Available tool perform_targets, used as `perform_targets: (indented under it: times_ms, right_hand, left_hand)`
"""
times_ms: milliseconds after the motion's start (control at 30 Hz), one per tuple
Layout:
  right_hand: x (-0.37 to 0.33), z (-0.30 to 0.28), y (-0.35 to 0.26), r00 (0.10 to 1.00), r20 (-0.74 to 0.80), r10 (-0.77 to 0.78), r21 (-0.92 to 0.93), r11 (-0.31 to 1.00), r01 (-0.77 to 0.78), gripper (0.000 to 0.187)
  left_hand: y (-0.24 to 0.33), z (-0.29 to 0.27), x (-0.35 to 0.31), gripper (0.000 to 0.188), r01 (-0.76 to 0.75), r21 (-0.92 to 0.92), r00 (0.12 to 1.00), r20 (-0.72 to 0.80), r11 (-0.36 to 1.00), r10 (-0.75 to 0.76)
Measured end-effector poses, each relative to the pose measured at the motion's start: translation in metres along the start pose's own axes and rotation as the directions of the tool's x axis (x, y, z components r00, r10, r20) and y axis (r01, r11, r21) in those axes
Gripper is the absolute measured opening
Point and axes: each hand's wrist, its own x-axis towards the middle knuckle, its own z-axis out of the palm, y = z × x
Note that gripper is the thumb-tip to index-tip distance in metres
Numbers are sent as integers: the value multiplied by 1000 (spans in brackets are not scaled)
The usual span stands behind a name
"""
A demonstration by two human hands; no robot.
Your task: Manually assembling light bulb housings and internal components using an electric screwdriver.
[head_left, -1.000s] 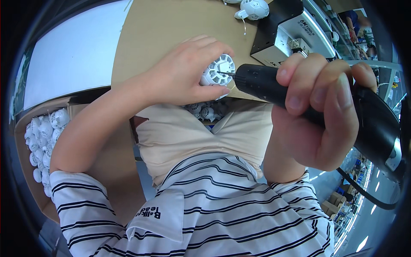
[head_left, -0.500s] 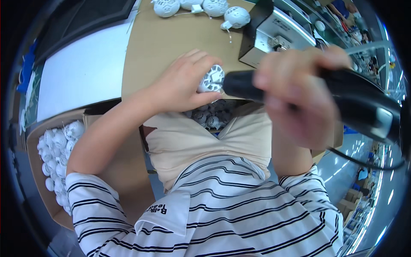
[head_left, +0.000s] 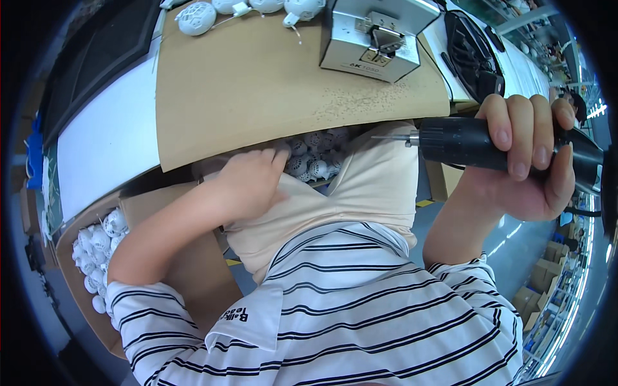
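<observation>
In my right hand point(head_left: 531, 151) is a black electric screwdriver point(head_left: 460, 141), fingers wrapped round its body. Its thin metal bit points left, over my right thigh. My left hand point(head_left: 251, 183) hovers over my lap by the table's near edge, slightly blurred. Its thumb stands apart from the bent fingers, and no part shows between them. Just right of it, below the table edge, lie several round white perforated plastic parts point(head_left: 315, 154). More white round housings point(head_left: 196, 18) with short wires rest at the table's far side.
A silver and black box-shaped device point(head_left: 370, 48) stands on the brown table cover point(head_left: 244, 83), with small specks scattered before it. At the left, a cardboard box point(head_left: 71, 270) holds many white parts point(head_left: 96, 248). A black mesh item point(head_left: 473, 55) lies at far right.
My left hand has come down from the table to my lap, and the white part it held is out of sight. The screwdriver has moved right, away from where that part was.
</observation>
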Motion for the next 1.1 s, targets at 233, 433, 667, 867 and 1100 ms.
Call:
perform_targets:
  times_ms: [233,433,667,867,1100]
  right_hand:
    - [-19,-54,-17,992,-90,-84,-94,993,76,34]
    - [-26,-119,15,961,-250,117,290,956,-41,28]
    - [-37,-194,59,883,-325,340,702,712,-16,27]
    - [-41,-200,70,906,-290,307,644,764,-52,27]
    - [-43,-205,71,932,-248,264,662,749,-36,30]
  left_hand:
    - [1,-89,-9,38,-279,-517,908,134,809,398]
    - [-54,-143,43,16,-233,-453,875,-485,861,-18]
    - [-238,-204,137,26,468,155,390,-920,870,-46]
    - [-317,-225,160,49,854,244,490,-675,460,-551]
    - [-303,-236,173,57,770,354,628,-570,531,-530]
